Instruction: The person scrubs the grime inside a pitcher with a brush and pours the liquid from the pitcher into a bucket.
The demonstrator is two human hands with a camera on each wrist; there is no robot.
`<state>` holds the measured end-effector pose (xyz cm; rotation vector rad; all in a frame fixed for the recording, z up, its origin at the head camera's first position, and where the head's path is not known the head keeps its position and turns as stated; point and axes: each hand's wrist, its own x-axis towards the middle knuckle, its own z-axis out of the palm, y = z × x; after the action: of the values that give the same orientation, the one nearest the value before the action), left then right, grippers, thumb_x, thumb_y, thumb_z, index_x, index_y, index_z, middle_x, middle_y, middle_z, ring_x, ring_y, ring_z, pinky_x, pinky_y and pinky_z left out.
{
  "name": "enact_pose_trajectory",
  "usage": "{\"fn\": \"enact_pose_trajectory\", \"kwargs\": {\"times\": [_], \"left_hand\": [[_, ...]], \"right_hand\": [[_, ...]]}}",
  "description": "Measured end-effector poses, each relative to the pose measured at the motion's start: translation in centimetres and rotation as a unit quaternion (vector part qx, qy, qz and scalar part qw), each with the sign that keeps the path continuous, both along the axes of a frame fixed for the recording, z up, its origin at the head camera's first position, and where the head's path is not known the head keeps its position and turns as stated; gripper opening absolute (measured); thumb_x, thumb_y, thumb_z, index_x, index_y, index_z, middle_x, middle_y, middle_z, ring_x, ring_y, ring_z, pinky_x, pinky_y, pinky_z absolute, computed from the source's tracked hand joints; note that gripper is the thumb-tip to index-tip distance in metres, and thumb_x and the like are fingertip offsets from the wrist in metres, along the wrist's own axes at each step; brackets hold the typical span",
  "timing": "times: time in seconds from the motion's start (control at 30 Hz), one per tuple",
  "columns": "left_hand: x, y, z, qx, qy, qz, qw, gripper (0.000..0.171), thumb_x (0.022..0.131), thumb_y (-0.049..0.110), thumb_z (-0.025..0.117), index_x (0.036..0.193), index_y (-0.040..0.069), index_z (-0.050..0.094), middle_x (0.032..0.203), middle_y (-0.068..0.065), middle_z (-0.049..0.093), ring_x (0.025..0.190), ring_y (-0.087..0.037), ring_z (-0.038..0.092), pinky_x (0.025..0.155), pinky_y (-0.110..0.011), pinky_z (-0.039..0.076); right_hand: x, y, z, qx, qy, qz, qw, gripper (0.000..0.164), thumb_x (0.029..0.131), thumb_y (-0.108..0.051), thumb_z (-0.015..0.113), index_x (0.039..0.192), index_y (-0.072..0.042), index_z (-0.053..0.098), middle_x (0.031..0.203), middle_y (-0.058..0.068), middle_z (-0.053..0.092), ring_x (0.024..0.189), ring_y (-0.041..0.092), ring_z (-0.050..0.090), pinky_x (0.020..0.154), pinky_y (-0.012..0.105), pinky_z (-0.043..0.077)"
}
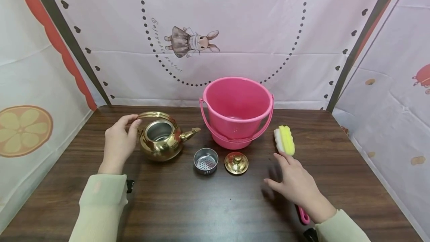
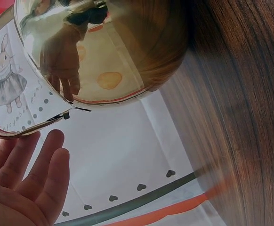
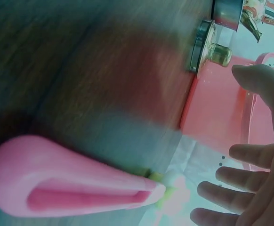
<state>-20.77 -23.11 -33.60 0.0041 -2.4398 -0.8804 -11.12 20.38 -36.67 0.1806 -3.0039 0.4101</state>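
At the left of the table, my left hand (image 1: 120, 139) pinches the handle of a shiny gold teapot (image 1: 161, 145) between thumb and fingers. The teapot has no lid on, and its spout points right. In the left wrist view, the handle passes between the thumb and fingers of the left hand (image 2: 28, 174). My right hand (image 1: 297, 180) hovers, fingers spread and holding nothing, over a sponge brush with a yellow and white head (image 1: 284, 140). Its pink handle (image 3: 80, 179) runs beneath the hand, partly hidden in the head view.
A steel strainer cup (image 1: 206, 161) and a gold lid (image 1: 236, 163) with a knob lie between the hands. Behind them stands a pink bucket (image 1: 235, 128), its handle hanging down in front. Printed cloth walls (image 1: 235, 18) enclose the back and sides of the wooden table (image 1: 188, 212).
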Motion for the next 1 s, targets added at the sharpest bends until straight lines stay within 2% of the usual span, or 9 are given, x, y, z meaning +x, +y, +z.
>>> {"fn": "enact_pose_trajectory", "kwargs": {"times": [0.2,0.4,0.7,0.83,1.0], "left_hand": [[0.3,-0.1,0.3,0.000,-0.006,0.004,1.0000,0.032,0.098,0.026,0.051,0.118,0.003,0.062,0.110,-0.023,0.067,0.097,-0.039,0.065,0.076,-0.053,0.050],[0.3,0.1,0.2,0.006,-0.001,0.000,1.0000,0.032,0.098,0.026,0.051,0.118,0.003,0.062,0.110,-0.022,0.067,0.096,-0.039,0.066,0.076,-0.053,0.050],[0.1,0.1,0.0,0.002,0.007,0.004,1.0000,0.031,0.098,0.025,0.052,0.117,0.003,0.062,0.110,-0.021,0.067,0.095,-0.037,0.067,0.074,-0.051,0.051],[0.2,0.1,0.1,0.005,0.004,0.002,1.0000,0.032,0.098,0.026,0.051,0.117,0.003,0.062,0.109,-0.021,0.068,0.095,-0.037,0.066,0.074,-0.051,0.050],[0.2,0.1,0.2,0.006,0.002,0.000,1.0000,0.032,0.098,0.026,0.051,0.117,0.003,0.062,0.109,-0.022,0.067,0.096,-0.038,0.066,0.076,-0.052,0.050]], "right_hand": [[0.1,0.3,-0.1,0.001,-0.004,-0.011,1.000,0.081,0.072,-0.046,0.077,0.135,-0.003,0.048,0.137,0.018,0.049,0.117,0.041,0.053,0.082,0.056,0.050],[0.5,0.7,-0.2,0.004,-0.010,-0.027,1.000,0.082,0.072,-0.045,0.077,0.135,-0.001,0.046,0.131,0.023,0.052,0.113,0.043,0.054,0.081,0.057,0.050],[0.7,1.3,-0.1,-0.003,-0.048,-0.053,0.997,0.084,0.074,-0.046,0.074,0.137,0.000,0.043,0.126,0.028,0.053,0.110,0.045,0.055,0.077,0.058,0.050],[0.9,1.7,0.1,-0.002,-0.067,-0.070,0.995,0.085,0.074,-0.046,0.074,0.137,0.000,0.042,0.117,0.030,0.057,0.100,0.044,0.060,0.070,0.055,0.051],[1.0,2.1,0.2,-0.002,-0.096,-0.084,0.992,0.085,0.074,-0.045,0.073,0.137,0.001,0.039,0.104,0.027,0.060,0.080,0.035,0.063,0.059,0.048,0.050]]}}
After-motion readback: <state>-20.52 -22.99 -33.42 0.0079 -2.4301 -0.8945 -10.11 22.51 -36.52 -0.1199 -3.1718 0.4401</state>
